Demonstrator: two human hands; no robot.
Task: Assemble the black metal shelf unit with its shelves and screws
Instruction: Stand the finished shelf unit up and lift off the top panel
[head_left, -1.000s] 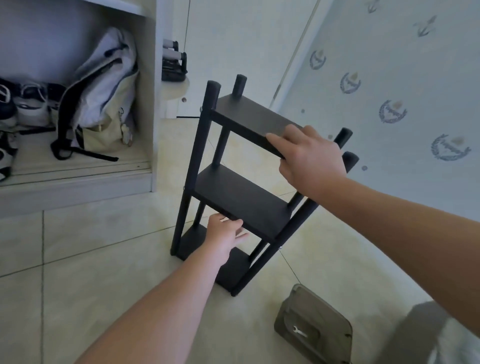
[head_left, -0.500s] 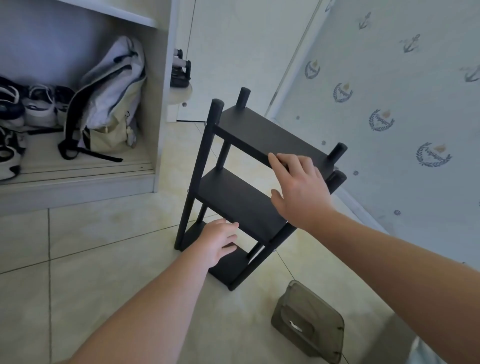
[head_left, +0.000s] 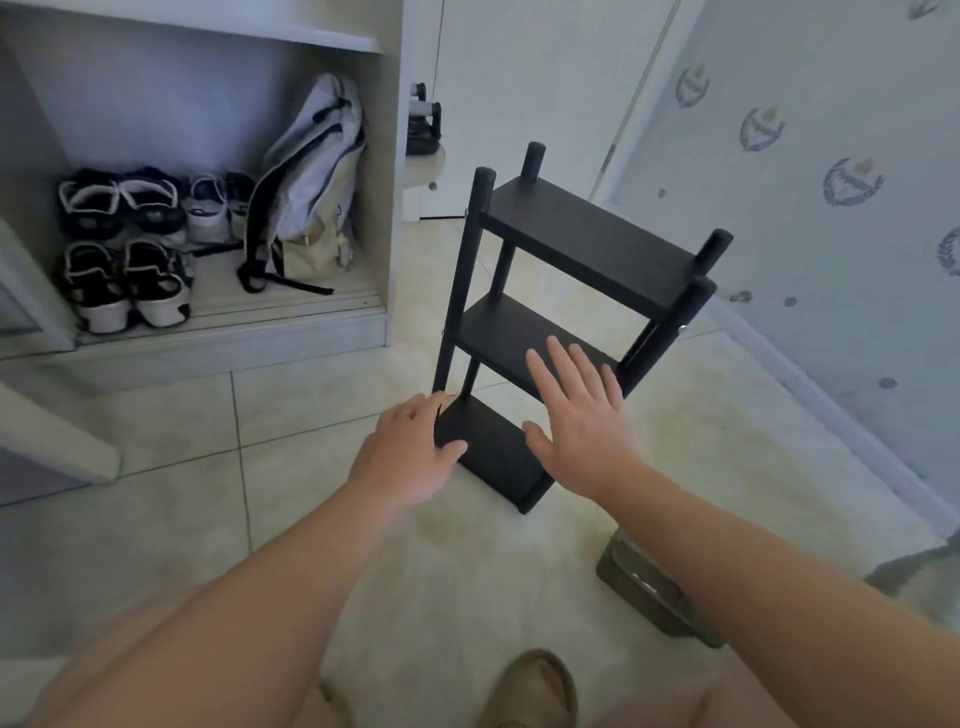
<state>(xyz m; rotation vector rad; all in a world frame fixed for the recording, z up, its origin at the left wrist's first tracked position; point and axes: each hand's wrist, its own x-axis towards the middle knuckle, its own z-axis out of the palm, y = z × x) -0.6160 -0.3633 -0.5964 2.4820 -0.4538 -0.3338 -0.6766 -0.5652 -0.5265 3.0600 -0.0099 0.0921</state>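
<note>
Your shelf unit (head_left: 587, 244) stands upright; your left hand (head_left: 410, 452) and right hand (head_left: 582, 421) spread flat beside it, grasping nothing, probably guarding against a wobble.

One view only, worn on the head; it looks forward and steeply down onto the tiled floor (head_left: 171, 519); wide-angle, edges bowed; the shelf (head_left: 587, 244) stands near, mid-frame; closet (head_left: 387, 156) upper left, wall (head_left: 831, 104) right; a shoe (head_left: 535, 686) at the bottom edge.
</note>
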